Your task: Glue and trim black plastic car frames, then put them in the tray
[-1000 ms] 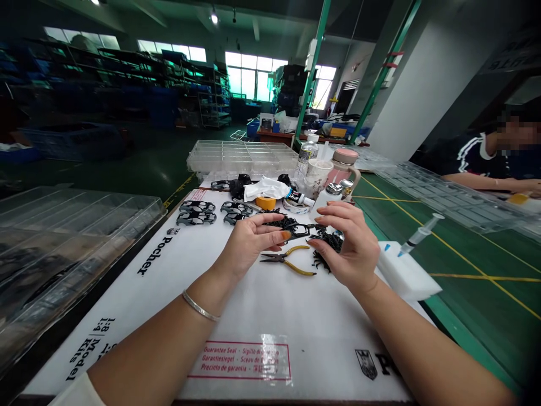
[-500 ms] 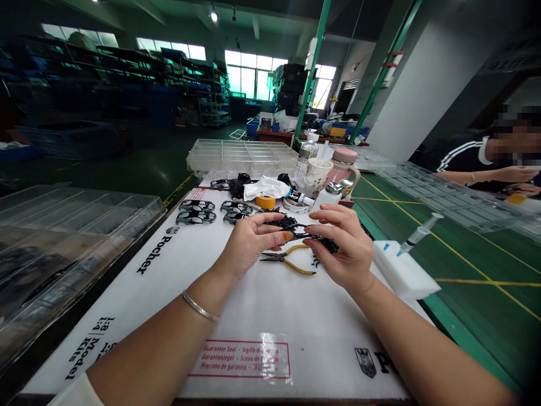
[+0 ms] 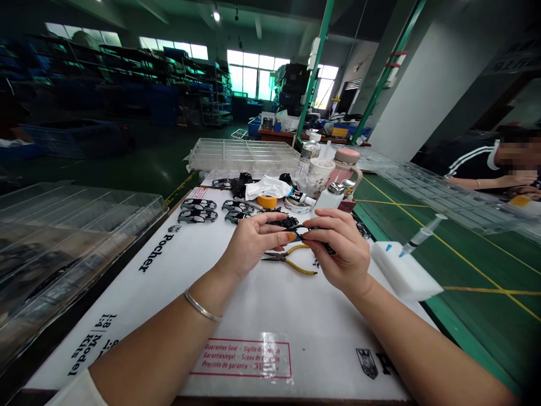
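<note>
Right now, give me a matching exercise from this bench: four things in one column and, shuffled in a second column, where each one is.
Things:
1. black plastic frame
2. pliers with yellow handles
3. syringe
4. orange tape roll

Places:
A. Lying on the white sheet below the hands
B. Resting on the white foam block
C. Beside the crumpled white cloth
D. Pinched between the left hand and right hand

Pairs: 1-D, 2-A, 3-B, 4-C

Pliers [image 3: 289, 264] are lying on a box [image 3: 253, 316], parts [image 3: 198, 211] are sitting to their left, a syringe [image 3: 422, 234] is resting on a foam block [image 3: 404, 272] to their right, and a tray [image 3: 243, 155] is standing behind.
</note>
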Demonstrator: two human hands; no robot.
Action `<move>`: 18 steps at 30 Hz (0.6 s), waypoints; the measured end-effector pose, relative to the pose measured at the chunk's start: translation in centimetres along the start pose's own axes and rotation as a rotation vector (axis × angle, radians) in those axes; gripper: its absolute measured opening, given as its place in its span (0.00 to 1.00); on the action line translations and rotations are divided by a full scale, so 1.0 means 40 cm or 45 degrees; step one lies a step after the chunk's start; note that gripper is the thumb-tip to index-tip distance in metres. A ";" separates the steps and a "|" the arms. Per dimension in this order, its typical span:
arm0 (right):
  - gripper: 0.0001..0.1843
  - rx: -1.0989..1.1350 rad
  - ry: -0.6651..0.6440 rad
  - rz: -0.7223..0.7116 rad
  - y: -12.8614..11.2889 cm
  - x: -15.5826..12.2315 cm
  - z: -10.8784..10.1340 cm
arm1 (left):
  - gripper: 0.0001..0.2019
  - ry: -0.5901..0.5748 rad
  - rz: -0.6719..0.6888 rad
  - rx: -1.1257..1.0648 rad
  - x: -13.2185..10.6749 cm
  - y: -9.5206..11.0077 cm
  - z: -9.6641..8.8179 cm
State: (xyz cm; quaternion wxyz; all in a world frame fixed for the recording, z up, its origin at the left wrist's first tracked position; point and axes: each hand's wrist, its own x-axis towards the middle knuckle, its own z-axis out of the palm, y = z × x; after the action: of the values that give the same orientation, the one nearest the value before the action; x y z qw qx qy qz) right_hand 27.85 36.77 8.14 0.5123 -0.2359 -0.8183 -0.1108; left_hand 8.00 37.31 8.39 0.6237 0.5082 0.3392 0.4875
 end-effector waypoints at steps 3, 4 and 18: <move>0.11 0.015 -0.014 0.018 -0.002 0.000 0.001 | 0.29 -0.006 0.006 -0.004 0.002 -0.002 0.001; 0.11 0.018 -0.017 0.023 -0.002 0.001 0.001 | 0.29 -0.006 0.007 -0.004 0.002 -0.002 0.001; 0.12 0.041 -0.012 0.002 0.001 0.000 0.005 | 0.28 0.024 0.017 0.041 0.003 -0.007 0.001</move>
State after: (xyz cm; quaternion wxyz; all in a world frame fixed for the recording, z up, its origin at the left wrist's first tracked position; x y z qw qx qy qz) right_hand 27.72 36.90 8.05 0.5124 -0.2289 -0.8220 -0.0962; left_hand 8.13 37.41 8.14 0.6089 0.5157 0.3497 0.4909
